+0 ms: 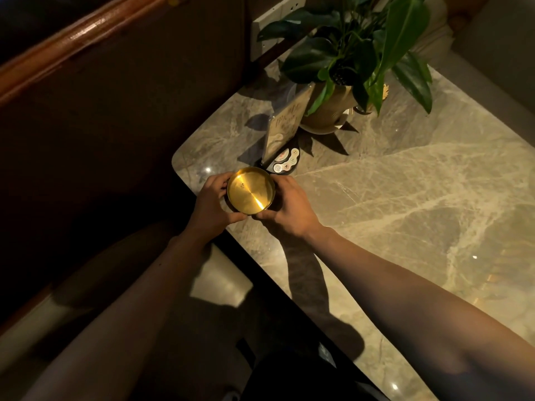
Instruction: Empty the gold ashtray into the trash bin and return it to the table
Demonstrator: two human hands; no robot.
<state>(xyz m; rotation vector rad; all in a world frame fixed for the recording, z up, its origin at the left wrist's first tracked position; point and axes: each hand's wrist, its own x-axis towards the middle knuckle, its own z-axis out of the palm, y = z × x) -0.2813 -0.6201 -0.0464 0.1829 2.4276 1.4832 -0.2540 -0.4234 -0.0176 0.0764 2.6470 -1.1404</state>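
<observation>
The gold ashtray (250, 190) is a round, shiny metal dish with a dark outer wall, sitting at the near left corner of the marble table (405, 212). Its inside looks bare and reflects the light. My left hand (212, 204) wraps its left side and my right hand (285, 206) wraps its right side, thumbs meeting at the near rim. I cannot tell whether the ashtray rests on the table or hovers just above it. No trash bin is in view.
Just behind the ashtray stands a framed sign on a black base with round buttons (285, 140). A potted green plant (347, 68) stands further back. A dark seat back with a wooden rail (72, 39) runs along the left.
</observation>
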